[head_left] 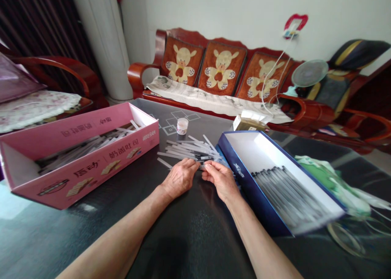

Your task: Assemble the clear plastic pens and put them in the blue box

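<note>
My left hand (181,175) and my right hand (220,179) nearly meet over the dark table, fingertips facing each other. Both are closed in a pinch, with a small dark piece showing between them; its kind is too small to make out. Just beyond the fingers lies a loose pile of slim whitish tubes (183,149), like pen barrels, with some dark bits among them. To the right, a blue box (244,185) with a white inside holds a row of clear pens (281,193) with black ends. At the left, more translucent tubes (88,148) lie in a long pink box (114,157).
A small round jar (182,126) stands behind the pile. Near the blue box's far end is a tissue pack (250,122). A green and white plastic bag (332,181) lies right of that box. A wooden sofa (143,73) is beyond the table (122,230).
</note>
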`<state>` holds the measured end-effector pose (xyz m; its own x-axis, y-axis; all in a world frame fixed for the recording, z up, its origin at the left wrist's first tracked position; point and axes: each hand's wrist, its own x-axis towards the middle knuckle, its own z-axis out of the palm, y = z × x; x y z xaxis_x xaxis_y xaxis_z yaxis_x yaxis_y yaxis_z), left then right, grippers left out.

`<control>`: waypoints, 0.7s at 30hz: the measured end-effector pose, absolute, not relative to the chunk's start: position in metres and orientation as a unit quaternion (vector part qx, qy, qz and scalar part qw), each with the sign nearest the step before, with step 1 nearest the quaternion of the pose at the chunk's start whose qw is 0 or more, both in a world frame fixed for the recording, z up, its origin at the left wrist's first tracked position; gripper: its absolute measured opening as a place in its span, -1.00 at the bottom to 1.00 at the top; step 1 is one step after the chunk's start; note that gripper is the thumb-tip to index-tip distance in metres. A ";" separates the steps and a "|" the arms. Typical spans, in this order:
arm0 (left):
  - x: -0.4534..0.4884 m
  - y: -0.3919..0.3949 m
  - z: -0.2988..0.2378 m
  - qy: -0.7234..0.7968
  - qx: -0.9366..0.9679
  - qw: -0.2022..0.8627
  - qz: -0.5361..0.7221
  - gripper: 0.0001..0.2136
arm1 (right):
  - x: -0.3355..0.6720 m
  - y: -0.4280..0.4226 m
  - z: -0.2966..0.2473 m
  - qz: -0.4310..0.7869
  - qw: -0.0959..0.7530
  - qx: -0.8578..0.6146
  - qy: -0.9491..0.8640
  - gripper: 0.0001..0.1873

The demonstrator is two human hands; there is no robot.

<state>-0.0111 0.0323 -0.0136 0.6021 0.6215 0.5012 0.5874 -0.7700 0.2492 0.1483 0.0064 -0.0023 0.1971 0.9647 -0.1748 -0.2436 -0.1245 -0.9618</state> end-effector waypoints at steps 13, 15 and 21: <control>-0.014 0.039 -0.013 0.320 0.888 -0.038 0.327 -0.69 | 0.155 0.006 -0.001 0.364 0.490 -0.541 -0.578 -0.83; -0.014 0.040 -0.015 0.300 0.885 -0.043 0.353 -0.66 | 0.154 0.001 0.005 0.258 0.449 -0.549 -0.656 -0.90; -0.013 0.036 -0.010 0.263 0.874 -0.053 0.405 -0.55 | 0.151 -0.017 0.045 0.045 0.287 -0.570 -0.769 -0.81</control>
<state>-0.0135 0.0359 -0.0097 0.5337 0.4171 0.7357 0.5029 -0.8559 0.1205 0.1512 -0.0171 0.0455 -0.1858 0.9020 0.3896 0.8508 0.3460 -0.3954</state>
